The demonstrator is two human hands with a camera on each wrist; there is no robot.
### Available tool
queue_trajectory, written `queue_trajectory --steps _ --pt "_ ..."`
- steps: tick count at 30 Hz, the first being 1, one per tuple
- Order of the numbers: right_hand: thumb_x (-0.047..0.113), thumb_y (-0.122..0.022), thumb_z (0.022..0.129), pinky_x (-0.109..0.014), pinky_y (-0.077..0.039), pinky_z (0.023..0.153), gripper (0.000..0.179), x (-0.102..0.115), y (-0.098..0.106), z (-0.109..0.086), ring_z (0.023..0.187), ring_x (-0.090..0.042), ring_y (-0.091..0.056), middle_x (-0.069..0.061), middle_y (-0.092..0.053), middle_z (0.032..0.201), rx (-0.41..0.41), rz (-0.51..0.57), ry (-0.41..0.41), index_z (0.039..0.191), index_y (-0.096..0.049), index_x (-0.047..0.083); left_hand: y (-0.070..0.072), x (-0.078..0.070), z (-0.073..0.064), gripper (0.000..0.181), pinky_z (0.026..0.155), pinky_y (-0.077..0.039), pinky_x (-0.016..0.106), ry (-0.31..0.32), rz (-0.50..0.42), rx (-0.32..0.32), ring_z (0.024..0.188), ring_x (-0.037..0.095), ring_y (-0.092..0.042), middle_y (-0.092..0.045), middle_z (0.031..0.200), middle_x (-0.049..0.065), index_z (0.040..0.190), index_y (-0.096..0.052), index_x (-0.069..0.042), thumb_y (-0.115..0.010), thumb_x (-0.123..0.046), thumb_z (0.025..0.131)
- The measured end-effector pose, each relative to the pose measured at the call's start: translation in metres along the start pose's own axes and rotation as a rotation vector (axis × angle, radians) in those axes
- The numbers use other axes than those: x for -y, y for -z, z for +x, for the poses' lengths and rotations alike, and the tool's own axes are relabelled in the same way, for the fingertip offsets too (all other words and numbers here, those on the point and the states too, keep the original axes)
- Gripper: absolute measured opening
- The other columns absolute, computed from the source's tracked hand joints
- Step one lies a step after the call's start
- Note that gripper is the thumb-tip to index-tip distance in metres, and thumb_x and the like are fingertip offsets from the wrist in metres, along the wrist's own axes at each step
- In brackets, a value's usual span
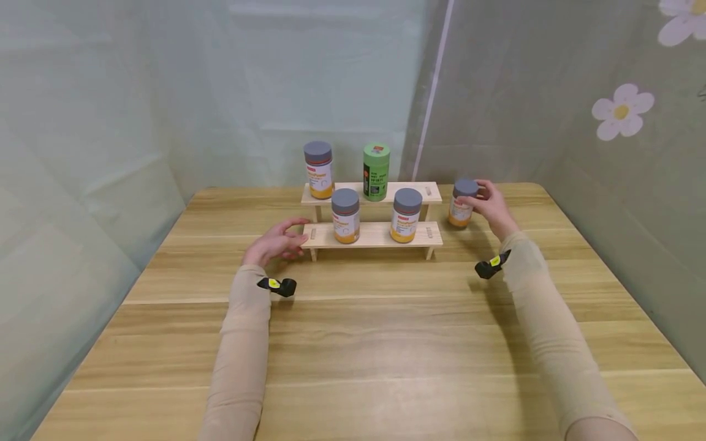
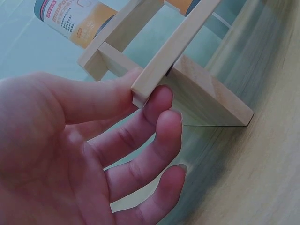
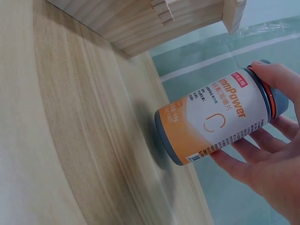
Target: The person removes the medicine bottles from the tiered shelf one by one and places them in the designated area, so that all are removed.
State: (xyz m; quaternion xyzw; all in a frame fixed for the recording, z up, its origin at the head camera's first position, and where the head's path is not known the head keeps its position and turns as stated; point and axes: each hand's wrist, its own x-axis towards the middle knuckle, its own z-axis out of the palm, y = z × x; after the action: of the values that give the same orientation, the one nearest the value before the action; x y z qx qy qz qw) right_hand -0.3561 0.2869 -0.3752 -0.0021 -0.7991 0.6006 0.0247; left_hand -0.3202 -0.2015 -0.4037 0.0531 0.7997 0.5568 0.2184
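At the right end of a two-step wooden rack (image 1: 380,235), my right hand (image 1: 493,209) grips a vitamin bottle (image 3: 213,117) with a grey lid and an orange-and-white label. The fingers are round its upper part. The bottle is tilted and close to the table; whether it touches cannot be told. My left hand (image 2: 108,140) pinches the left end of the rack's lower step (image 2: 161,54) between thumb and index finger, the other fingers loosely bent below. Two similar bottles, one left (image 1: 345,217) and one right (image 1: 406,217), stand on the lower step.
On the upper step stand another grey-lidded bottle (image 1: 318,171) at the left and a green bottle (image 1: 376,174) near the middle. The wood-grain table (image 1: 380,349) extends in front of the rack. Hanging cloth (image 1: 331,73) lies behind and along the sides.
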Motion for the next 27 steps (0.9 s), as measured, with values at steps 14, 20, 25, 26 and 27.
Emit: queue_trajectory --steps 14,20,25,26,27 --pt "0.015 -0.062 0.095 -0.012 -0.047 0.085 0.057 -0.010 0.005 -0.002 0.105 0.000 -0.051 0.011 -0.052 0.115 0.145 0.013 0.053 0.144 -0.035 0.003 -0.002 0.004 0.000 0.060 0.077 -0.052 0.027 0.012 -0.027 0.011 0.078 0.011 -0.062 -0.052 0.131 0.022 0.152 -0.027 -0.019 -0.055 -0.022 0.099" --pt "0.015 -0.064 0.094 -0.013 -0.048 0.084 0.060 -0.011 0.007 -0.002 0.107 0.000 -0.051 0.013 -0.052 0.116 0.174 0.010 0.047 0.146 -0.036 0.008 -0.001 0.004 0.000 0.061 0.077 -0.053 0.028 0.011 -0.039 0.023 0.079 0.011 -0.062 -0.050 0.134 0.024 0.153 -0.025 -0.020 -0.054 -0.023 0.099" --pt "0.019 -0.063 0.094 -0.013 -0.047 0.085 0.063 -0.012 0.010 -0.003 0.114 -0.005 -0.048 0.006 -0.048 0.126 0.169 0.006 0.008 0.148 -0.030 0.011 0.001 0.003 0.001 0.061 0.079 -0.054 0.030 0.005 -0.051 0.037 0.079 0.012 -0.063 -0.056 0.121 0.014 0.153 -0.025 -0.020 -0.054 -0.023 0.099" --pt "0.019 -0.063 0.094 -0.012 -0.047 0.085 0.062 -0.013 0.010 -0.003 0.114 -0.004 -0.048 0.008 -0.048 0.125 0.175 0.007 0.010 0.147 -0.031 0.012 0.001 0.003 0.001 0.061 0.080 -0.054 0.030 0.004 -0.053 0.040 0.079 0.012 -0.063 -0.057 0.119 0.013 0.153 -0.025 -0.020 -0.054 -0.023 0.099" --pt "0.018 -0.063 0.095 -0.012 -0.047 0.085 0.060 -0.013 0.011 -0.002 0.112 -0.002 -0.049 0.009 -0.049 0.123 0.178 0.010 0.015 0.146 -0.032 0.012 0.001 0.003 0.001 0.062 0.080 -0.054 0.030 0.004 -0.052 0.041 0.079 0.012 -0.063 -0.057 0.117 0.012 0.153 -0.025 -0.020 -0.054 -0.023 0.099"
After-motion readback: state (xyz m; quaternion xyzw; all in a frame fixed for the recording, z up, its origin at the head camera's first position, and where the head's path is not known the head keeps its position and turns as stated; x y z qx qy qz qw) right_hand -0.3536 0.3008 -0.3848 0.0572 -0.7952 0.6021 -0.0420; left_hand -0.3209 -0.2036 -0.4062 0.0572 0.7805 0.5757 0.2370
